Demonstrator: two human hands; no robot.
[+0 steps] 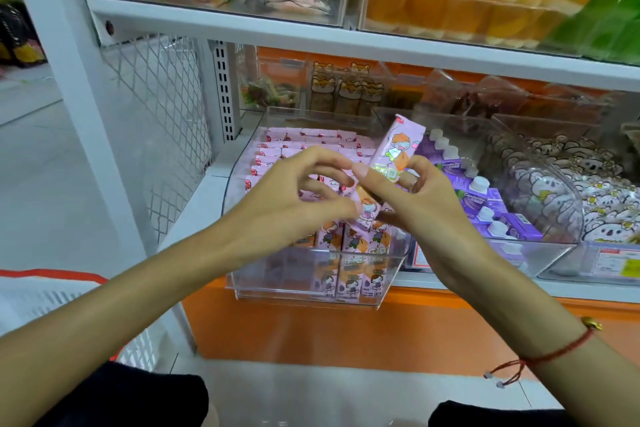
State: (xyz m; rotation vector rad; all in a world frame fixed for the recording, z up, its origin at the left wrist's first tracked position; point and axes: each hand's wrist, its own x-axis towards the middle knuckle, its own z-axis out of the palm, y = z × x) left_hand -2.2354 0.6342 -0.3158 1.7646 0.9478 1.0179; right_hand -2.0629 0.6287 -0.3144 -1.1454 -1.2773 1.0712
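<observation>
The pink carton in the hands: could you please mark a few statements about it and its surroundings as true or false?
The right hand holds the pink carton tilted above the clear bin. True.
The clear bin is empty. False: rows of pink cartons stand in it.
White-capped purple cartons lie right of the clear bin. True.
The red cord bracelet is on the left wrist. False: it is on the right wrist.

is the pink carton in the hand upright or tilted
Tilted. The pink carton leans top-right, held by the right hand above the clear bin, where the other cartons stand upright.
</observation>
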